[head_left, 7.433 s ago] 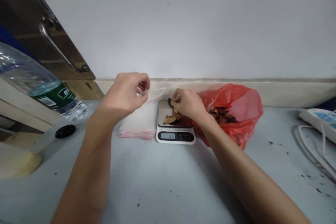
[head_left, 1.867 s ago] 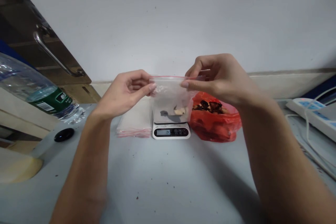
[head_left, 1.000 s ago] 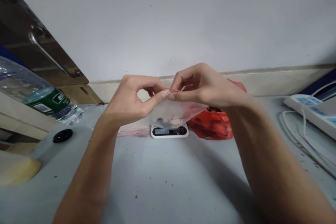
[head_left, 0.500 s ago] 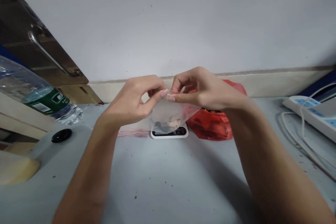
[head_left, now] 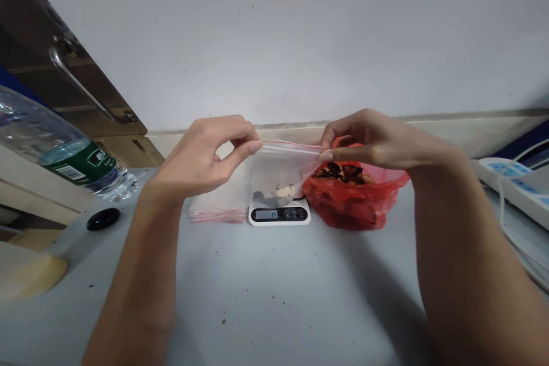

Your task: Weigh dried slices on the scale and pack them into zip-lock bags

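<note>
A clear zip bag (head_left: pixel 278 167) with a red-edged top hangs stretched between my two hands, over the kitchen scale. Dark and pale dried pieces (head_left: pixel 281 193) lie at its bottom. My left hand (head_left: pixel 214 148) pinches the bag's left top corner. At the right top corner, my right hand (head_left: pixel 373 140) pinches the same edge between thumb and fingers. The white digital scale (head_left: pixel 279 222) has a lit display; whether the bag touches it I cannot tell. Right of the scale sits an open red plastic bag (head_left: pixel 351 206) holding dried pieces.
A stack of clear zip bags (head_left: pixel 218 206) lies left of the scale. Farther left are a tilted water bottle (head_left: pixel 77 160), a black oval object (head_left: pixel 103 219) and a yellowish container (head_left: pixel 38 274). A power strip (head_left: pixel 514 183) with white cables stands at the right. A wall rises behind.
My hands have moved apart, the right one to the right, drawing the zip bag's top edge straight. The scale's display and more of the red bag now show.
</note>
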`<state>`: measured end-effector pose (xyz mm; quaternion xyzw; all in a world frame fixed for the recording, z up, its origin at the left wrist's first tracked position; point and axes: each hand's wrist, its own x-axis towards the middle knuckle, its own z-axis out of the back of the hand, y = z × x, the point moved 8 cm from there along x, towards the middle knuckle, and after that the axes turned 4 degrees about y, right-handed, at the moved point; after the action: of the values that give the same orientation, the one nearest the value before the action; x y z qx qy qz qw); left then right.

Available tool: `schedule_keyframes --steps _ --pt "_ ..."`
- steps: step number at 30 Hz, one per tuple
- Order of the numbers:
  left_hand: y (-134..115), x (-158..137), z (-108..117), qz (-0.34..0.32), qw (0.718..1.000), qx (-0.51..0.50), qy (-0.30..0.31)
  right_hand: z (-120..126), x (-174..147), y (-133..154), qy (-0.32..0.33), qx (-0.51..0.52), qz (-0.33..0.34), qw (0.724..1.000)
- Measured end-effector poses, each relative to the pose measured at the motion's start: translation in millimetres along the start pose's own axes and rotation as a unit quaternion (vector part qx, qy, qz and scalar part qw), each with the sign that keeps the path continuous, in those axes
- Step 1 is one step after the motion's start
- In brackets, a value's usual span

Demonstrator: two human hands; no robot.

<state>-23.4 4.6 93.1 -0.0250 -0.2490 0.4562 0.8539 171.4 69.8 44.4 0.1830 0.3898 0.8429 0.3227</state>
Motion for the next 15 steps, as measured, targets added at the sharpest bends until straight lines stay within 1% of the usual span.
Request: schedule_keyframes --steps 4,7,9,11,13,15 --pt "-2.9 2.0 -3.0 -0.003 1.0 0.0 0.012 4.2 -2.9 -2.2 -0.009 -0.036 -0.002 0.999" --pt "-5.4 4.4 -3.7 -0.005 1.0 -0.006 0.003 8.3 -5.2 -1.5 -0.013 -0.066 -0.009 0.998" --pt "-9.1 6.5 -3.2 -0.012 1.0 -0.015 -0.018 8.9 -6.7 3.9 -0.004 -0.083 -0.01 0.996" --pt "-17.4 9.1 -4.4 -0.03 0.998 -0.017 -0.044 3.8 -7.8 15.1 0.023 -0.09 0.004 0.996" --pt "-31.0 12.0 -7.9 -0.056 0.996 -0.011 -0.076 -7.7 -8.8 27.4 0.063 -0.085 0.023 0.994" --pt "-48.3 14.3 -12.7 -0.074 0.991 -0.002 -0.113 -19.7 -10.6 35.1 0.086 -0.07 0.036 0.993"
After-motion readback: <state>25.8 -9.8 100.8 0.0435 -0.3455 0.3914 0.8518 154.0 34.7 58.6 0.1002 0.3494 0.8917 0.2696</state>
